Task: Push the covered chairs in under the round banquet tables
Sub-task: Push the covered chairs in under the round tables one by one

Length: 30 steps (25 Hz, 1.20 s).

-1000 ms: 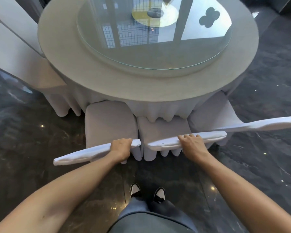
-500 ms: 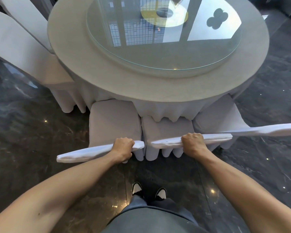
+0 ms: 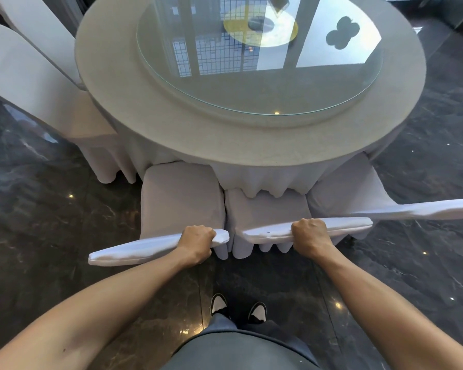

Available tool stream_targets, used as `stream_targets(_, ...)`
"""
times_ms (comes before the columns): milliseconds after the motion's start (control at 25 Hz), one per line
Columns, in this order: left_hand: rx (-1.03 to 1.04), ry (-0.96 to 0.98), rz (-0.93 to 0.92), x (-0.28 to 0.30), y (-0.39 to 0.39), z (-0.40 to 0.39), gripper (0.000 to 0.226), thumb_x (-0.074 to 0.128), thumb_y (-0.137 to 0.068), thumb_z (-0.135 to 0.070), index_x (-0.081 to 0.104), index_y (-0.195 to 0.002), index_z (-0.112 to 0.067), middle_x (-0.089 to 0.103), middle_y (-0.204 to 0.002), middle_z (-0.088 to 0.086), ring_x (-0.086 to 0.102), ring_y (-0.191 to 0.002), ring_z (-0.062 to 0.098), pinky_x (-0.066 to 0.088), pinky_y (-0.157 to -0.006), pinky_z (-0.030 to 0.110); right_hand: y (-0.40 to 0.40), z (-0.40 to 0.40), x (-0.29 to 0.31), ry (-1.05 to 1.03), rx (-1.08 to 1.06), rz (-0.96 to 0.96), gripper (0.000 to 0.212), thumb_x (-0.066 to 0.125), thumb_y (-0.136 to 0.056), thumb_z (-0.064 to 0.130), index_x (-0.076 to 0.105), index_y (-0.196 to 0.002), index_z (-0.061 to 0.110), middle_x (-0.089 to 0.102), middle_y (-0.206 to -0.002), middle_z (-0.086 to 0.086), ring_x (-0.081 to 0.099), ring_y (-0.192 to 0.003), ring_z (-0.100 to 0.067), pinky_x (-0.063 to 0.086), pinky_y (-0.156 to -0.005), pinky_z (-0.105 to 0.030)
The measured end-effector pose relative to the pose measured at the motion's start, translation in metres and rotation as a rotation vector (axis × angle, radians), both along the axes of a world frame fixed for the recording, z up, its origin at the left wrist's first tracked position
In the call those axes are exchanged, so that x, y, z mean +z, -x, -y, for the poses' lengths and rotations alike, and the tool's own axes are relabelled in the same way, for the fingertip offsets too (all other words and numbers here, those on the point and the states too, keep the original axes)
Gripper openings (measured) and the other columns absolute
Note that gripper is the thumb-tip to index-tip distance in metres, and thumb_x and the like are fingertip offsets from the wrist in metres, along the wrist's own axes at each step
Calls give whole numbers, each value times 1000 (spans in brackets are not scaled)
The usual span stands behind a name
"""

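Note:
Two white-covered chairs stand side by side at the near edge of the round banquet table [image 3: 150,124]. My left hand [image 3: 197,243] grips the top of the left chair's backrest [image 3: 134,249]; its seat [image 3: 181,194] reaches the table skirt. My right hand [image 3: 309,236] grips the top of the middle chair's backrest [image 3: 345,227]; the front of that seat [image 3: 265,206] is tucked under the hanging cloth. A third covered chair [image 3: 353,188] sits at the right with its backrest [image 3: 425,210] angled outward.
A glass turntable [image 3: 251,97] lies on the tabletop. Two more covered chairs [image 3: 30,84] stand at the table's left side. Dark polished marble floor [image 3: 51,222] surrounds the table. My feet [image 3: 238,308] are just behind the two held chairs.
Both hands have closed more firmly over the backrest tops. The two held chairs have slid a little toward the table, and my view has moved closer with them.

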<state>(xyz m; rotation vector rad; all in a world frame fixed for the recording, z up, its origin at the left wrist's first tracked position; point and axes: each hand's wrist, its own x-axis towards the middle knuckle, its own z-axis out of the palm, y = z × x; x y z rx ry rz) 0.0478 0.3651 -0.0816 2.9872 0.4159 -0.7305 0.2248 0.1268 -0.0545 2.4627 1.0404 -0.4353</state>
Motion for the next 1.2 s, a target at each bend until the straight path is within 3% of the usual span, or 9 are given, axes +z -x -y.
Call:
stream_targets(240,23,25,-8,2,-3,3,22,60,-72,-19,66,-93,-19,72,-97,7,67,-87,31,49,-71,34,2,12,-12,-72,13,-5,20,56,-79,16,69,-94,21,72,-90,-1,68,-81,-23,41,-64,-30)
stream_targets(400,-3,152,36,11,-20,35,37,61,-80,-43,63,-108,-19,71,-107,4,65,-94,27,48,-75,35,-10,32,-22,-253,44,-80,16,58,-76,22,61,-92,21,70,-93,0,65,-84,-25,43,-65,-34)
stream_targets(560,-36,352,153,26,-65,102,71,61,-83,-54,43,-144,-23,60,-135,1,58,-117,24,49,-94,39,-38,74,-25,-416,113,-122,50,69,-73,32,60,-120,17,67,-119,-4,62,-104,-27,46,-94,-39)
stream_targets(680,-51,397,193,34,-113,153,75,62,-82,-49,37,-148,-21,55,-140,1,54,-123,24,46,-99,38,-81,120,-24,-361,23,-118,77,71,-74,31,42,-143,13,53,-141,-7,51,-127,-25,29,-113,-45)
stream_targets(840,-15,362,179,32,-173,217,66,63,-80,-41,47,-140,-21,61,-130,2,58,-113,24,48,-92,38,-162,197,-23,-203,-103,-24,86,70,-74,24,27,-148,13,39,-148,-7,36,-138,-25,17,-117,-53)
stream_targets(920,12,328,162,27,-197,251,51,63,-79,-38,56,-126,-22,65,-120,3,60,-105,24,46,-83,36,-199,233,-18,-128,-137,65,76,70,-71,21,36,-138,13,47,-135,-6,41,-129,-26,18,-115,-56)
stream_targets(1000,39,271,148,20,-214,283,37,61,-80,-36,58,-114,-21,66,-114,4,61,-101,26,45,-78,37,-230,264,-13,-89,-156,137,53,63,-74,16,46,-124,15,54,-122,-5,47,-121,-26,19,-114,-57)
stream_targets(1120,127,168,166,10,-235,314,31,60,-83,-37,60,-112,-25,68,-112,2,63,-101,27,47,-80,37,-260,299,-6,-2,-120,82,34,59,-80,17,53,-113,20,61,-114,-3,54,-113,-27,29,-108,-50)
stream_targets(1200,195,100,157,7,-245,322,33,62,-85,-40,62,-117,-33,70,-111,-1,65,-99,25,47,-79,36,-273,306,-7,-26,-53,56,29,59,-82,19,56,-110,23,64,-110,-1,58,-106,-26,39,-94,-42)
